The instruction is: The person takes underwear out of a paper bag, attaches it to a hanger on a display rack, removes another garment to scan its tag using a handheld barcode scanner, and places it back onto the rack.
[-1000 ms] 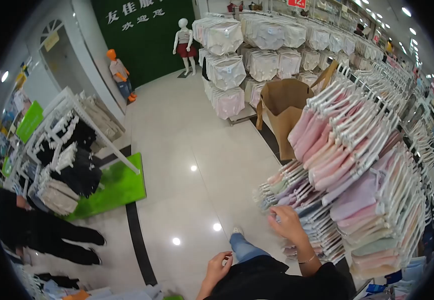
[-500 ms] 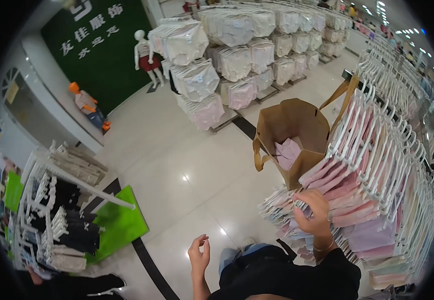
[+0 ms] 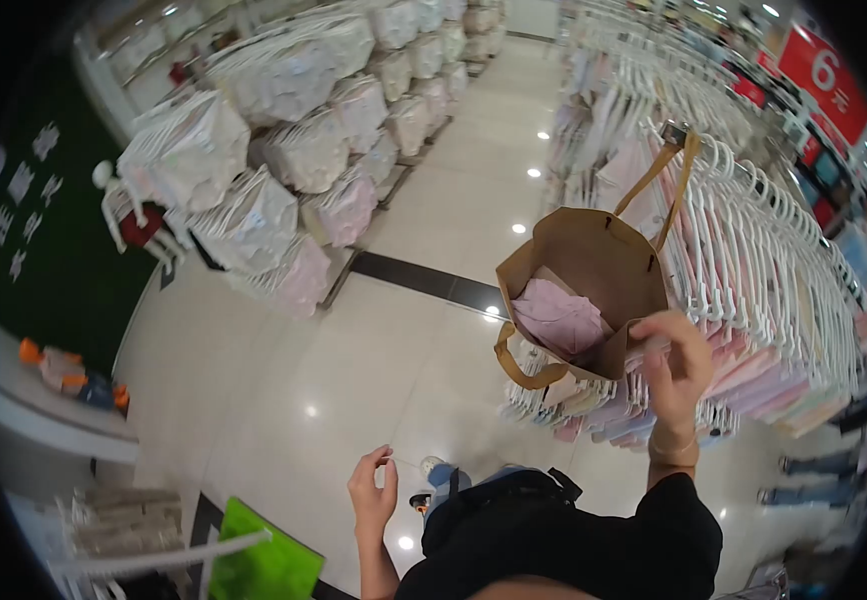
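A brown paper bag (image 3: 644, 270) with tan strap handles hangs by one strap from the end of a clothes rack, its top gaping. Folded pink cloth (image 3: 559, 318) lies inside it. My right hand (image 3: 679, 365) is at the bag's lower right rim, fingers curved and thumb apart; whether the fingertips touch the paper is unclear. Below it hang pink and pale garments (image 3: 744, 370) on white hangers. My left hand (image 3: 372, 490) is low over the floor, loosely curled, with a small gap between thumb and fingertips and nothing plainly in it.
Racks of pale baby garments (image 3: 304, 150) stand at the upper left, beside a small mannequin (image 3: 134, 215). At the lower left is a bright green board (image 3: 264, 555) with a white rail above it. A red price sign (image 3: 824, 85) is at the upper right. Another person's legs (image 3: 809, 480) show at right.
My view has swung right, so the racks and mannequins sit farther left. My right hand has risen toward the bag's rim. My left hand stays low and curled.
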Demonstrator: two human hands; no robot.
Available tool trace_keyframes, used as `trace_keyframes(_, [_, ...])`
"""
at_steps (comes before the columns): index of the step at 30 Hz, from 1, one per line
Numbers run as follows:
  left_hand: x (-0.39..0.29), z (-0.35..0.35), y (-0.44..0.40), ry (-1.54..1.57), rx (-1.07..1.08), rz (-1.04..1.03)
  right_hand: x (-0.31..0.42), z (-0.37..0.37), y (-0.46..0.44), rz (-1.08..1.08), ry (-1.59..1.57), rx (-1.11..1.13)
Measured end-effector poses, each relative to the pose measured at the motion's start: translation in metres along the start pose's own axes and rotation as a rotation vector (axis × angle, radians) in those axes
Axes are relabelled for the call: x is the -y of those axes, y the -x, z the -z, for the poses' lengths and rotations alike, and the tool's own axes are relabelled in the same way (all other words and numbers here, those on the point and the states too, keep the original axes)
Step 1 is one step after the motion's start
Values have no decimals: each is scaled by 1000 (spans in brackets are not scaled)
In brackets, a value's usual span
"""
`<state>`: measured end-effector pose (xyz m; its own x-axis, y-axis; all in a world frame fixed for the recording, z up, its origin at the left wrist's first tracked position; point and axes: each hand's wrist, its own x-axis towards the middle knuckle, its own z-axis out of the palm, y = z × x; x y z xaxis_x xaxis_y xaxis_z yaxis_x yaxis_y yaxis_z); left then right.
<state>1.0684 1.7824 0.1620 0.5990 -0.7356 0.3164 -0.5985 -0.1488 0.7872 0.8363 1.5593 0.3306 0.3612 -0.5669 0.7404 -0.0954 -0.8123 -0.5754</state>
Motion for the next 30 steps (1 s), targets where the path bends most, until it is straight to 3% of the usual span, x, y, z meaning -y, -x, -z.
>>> trace_keyframes(3, [20,20,-38,8,82,-101,13,-14,-28,-70,225,52])
trace_keyframes(8, [45,27,-83,77,222,-167,-6,-31,-68,-193,599,744])
trace_keyframes(10, [51,24,-90,107,271,-183,-18,-46,-78,-353,853,1079])
trace_keyframes(15, [57,14,-103,144,367,-205,-59,-88,-81,-518,1176,1536])
trace_keyframes(18, [63,11,-106,153,420,-205,-82,-109,-76,-608,1374,1680])
trace_keyframes(21, [70,11,-108,141,473,-167,-117,-118,-68,-573,1231,1894])
trace_keyframes(27, [84,5,-120,121,584,-73,-212,-114,-13,-411,874,2050])
trace_keyframes(29, [87,-2,-127,130,614,-64,-193,-114,-20,-132,915,1988])
trace_keyframes(30, [87,-7,-131,135,630,-61,-193,-114,-18,-224,944,1988])
